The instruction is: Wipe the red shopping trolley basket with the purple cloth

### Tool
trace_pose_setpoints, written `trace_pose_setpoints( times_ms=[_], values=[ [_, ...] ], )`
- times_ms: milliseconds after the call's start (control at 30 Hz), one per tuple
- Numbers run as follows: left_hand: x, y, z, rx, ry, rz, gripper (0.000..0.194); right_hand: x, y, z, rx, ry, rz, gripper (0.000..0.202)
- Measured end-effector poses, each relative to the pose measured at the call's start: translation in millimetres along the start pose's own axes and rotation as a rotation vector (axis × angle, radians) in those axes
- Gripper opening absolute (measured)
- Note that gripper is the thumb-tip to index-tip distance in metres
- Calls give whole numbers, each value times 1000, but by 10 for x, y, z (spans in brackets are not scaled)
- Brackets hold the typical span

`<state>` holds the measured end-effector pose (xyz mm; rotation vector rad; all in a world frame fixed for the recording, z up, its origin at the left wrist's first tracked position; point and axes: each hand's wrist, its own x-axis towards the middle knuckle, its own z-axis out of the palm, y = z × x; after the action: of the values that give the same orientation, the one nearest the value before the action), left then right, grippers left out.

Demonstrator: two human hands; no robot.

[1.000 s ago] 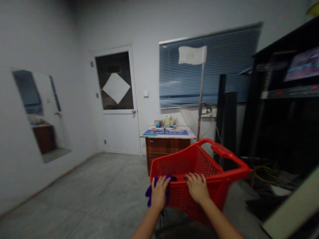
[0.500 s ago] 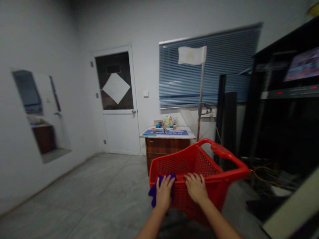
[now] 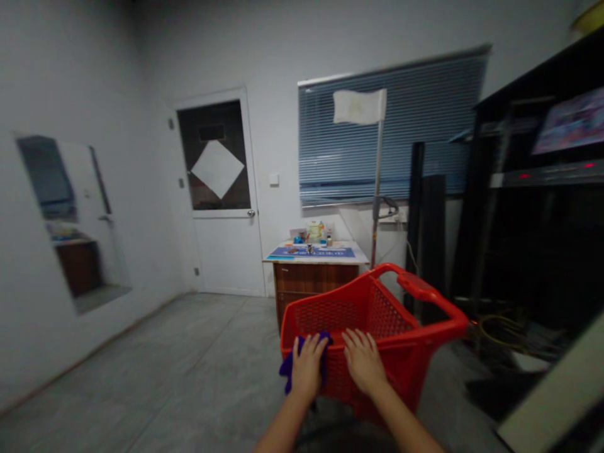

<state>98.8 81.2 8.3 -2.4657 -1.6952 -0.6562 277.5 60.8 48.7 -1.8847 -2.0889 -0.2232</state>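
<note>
A red plastic shopping cart (image 3: 325,308) with perforated sides stands in front of me, its handle toward the right. My left hand (image 3: 307,368) presses a purple cloth (image 3: 287,371) against the cart's near rim. The cloth hangs down outside the basket and is partly hidden under my palm and fingers. A short way to the right, my right hand (image 3: 364,362) is hooked over the same rim, with its fingers curled into the basket and no cloth under it.
Behind the cart stands a wooden cabinet (image 3: 321,277) with small bottles on top. A flag on a pole (image 3: 379,163) rises beside it. A white door (image 3: 229,255) is at the back, a mirror (image 3: 75,220) leans left, and a dark rack (image 3: 519,251) with cables stands right.
My right hand has slid slightly left along the rim, closer to my left hand. The left hand still holds the purple cloth at nearly the same spot. The view has shifted slightly.
</note>
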Motion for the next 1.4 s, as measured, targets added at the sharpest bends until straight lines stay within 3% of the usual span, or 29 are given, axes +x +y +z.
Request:
trace_pose_setpoints(
  times_ms=[200, 367, 467, 567, 700, 800, 900, 1033, 1133, 1233, 1400],
  values=[
    [-12, 3, -68, -42, -1, 7, 68, -48, -53, 19, 24, -56, -34, 52],
    [-21, 78, -89, -41, 36, -65, 63, -47, -17, 66, 33, -53, -45, 51],
    [-4, 144, -72, -47, 19, -5, 65, -52, 1, 100, 29, -29, -47, 50],
    [-19, 101, -62, -25, 0, 54, 71, -56, 19, 117, 38, -30, -65, 49],
    [-53, 58, -40, 7, 25, -8, 74, -58, 19, 125, 45, -34, -67, 49],
    [-39, 166, -38, 0, 41, -59, 69, -64, 6, 123, 37, -25, -62, 50],
    [-15, 257, -63, -20, 2, -2, 66, -76, 4, 121, 26, -19, -61, 49],
    [-34, 160, -76, -32, 5, 34, 67, -86, 0, 128, 44, -20, -51, 50],
    [-65, 81, -40, -15, 41, -30, 70, -88, -35, 126, 54, -26, -34, 50],
    [-76, 132, 5, 16, 72, -91, 69, -98, -86, 125, 39, -25, -20, 50],
    [-87, 191, 9, 32, 45, 19, 65, -137, -128, 150, 33, -26, -10, 50]
  ],
)
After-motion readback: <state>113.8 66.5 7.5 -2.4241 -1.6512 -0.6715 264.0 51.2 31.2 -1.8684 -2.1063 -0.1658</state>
